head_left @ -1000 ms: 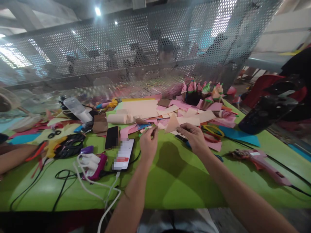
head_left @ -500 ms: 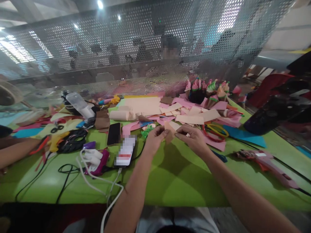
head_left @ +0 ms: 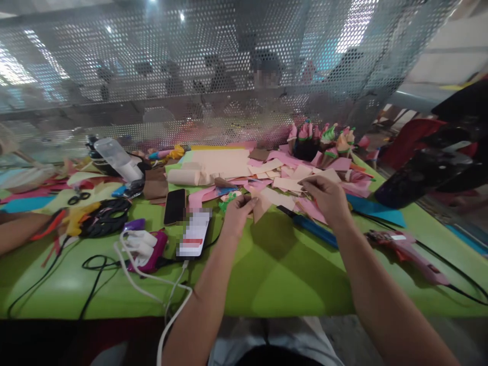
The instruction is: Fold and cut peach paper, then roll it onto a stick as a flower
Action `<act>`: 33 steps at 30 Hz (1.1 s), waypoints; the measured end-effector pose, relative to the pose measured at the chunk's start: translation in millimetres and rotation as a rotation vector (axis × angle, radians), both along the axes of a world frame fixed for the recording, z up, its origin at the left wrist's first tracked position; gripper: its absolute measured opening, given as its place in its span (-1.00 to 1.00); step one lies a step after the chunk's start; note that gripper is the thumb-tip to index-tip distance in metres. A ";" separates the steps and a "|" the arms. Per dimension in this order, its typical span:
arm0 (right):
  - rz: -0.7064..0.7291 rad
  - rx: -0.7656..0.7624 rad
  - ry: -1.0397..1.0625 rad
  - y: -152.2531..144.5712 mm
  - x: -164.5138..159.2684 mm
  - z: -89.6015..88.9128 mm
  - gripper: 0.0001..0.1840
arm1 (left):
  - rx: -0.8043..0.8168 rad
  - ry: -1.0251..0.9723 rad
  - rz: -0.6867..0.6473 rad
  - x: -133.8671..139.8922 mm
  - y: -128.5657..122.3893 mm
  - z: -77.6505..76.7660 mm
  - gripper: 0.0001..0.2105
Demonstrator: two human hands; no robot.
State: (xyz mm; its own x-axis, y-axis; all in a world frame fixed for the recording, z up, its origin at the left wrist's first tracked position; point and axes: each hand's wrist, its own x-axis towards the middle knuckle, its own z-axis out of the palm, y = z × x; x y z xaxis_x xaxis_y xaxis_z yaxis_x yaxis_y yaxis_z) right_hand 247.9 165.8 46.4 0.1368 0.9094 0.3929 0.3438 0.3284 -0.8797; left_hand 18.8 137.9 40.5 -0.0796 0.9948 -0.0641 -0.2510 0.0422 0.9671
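Observation:
My left hand [head_left: 240,211] is closed in a pinch on a small peach paper piece [head_left: 261,207], which sticks out to the right of the fingertips. My right hand [head_left: 325,195] is over the pile of pink and peach paper strips [head_left: 287,184]; its fingers are bent together, and what they grip, if anything, is hidden. Below that hand lies a blue-handled tool [head_left: 314,231] with a dark, narrow tip, partly behind the right wrist. A small green curly ornament [head_left: 227,200] sits just left of my left hand.
Left of my arms lie a black phone [head_left: 175,207], a lit phone [head_left: 195,234] on a cable and a magenta power block [head_left: 150,251]. A pink glue gun [head_left: 412,256] rests at right. Ice-cream-shaped crafts [head_left: 320,140] stand behind, before a perforated metal screen [head_left: 213,101]. Another person's arm [head_left: 23,231] reaches in.
My right hand has let go of the peach piece and moved right and up over the strips. My left hand still holds the piece. The blue-handled tool now shows more fully.

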 end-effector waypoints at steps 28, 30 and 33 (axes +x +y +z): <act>-0.219 -0.169 -0.738 4.0 16.5 -2.1 -0.81 | 0.080 -0.239 0.514 -14.7 14.6 -1.0 -0.59; -0.228 -0.075 -0.620 4.6 19.8 0.8 -0.78 | 0.081 -0.241 0.552 -17.6 14.5 -0.2 -0.58; -0.375 0.099 -0.433 1.5 32.9 12.3 -0.71 | 0.099 -0.232 0.558 -18.7 15.0 -1.1 -0.58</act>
